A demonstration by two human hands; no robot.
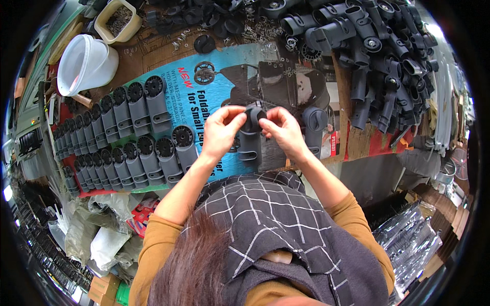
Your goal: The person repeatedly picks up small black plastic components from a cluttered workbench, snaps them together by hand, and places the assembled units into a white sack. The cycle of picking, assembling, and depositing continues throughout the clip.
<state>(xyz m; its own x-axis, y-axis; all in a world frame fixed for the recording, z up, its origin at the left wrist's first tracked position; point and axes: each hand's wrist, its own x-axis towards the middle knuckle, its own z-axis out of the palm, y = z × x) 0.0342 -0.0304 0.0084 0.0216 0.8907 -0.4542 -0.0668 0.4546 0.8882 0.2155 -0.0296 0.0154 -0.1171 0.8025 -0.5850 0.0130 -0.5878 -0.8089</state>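
Observation:
My left hand (pixel 220 131) and my right hand (pixel 284 131) meet over the round top of a grey plastic joint part (pixel 249 142) that stands on a blue printed cardboard sheet (pixel 204 97). Fingertips of both hands pinch the part's black round cap. A second grey part with a round head (pixel 314 127) lies just right of my right hand. Left of my left hand, two rows of finished grey parts (pixel 138 137) with black discs lie side by side.
A heap of loose grey and black plastic parts (pixel 377 56) fills the back right. A white plastic tub (pixel 84 64) and a beige tray of small metal pieces (pixel 118 19) stand at the back left. Small metal rings (pixel 260 31) are scattered at the back. Plastic bags (pixel 97 229) lie below the table's left edge.

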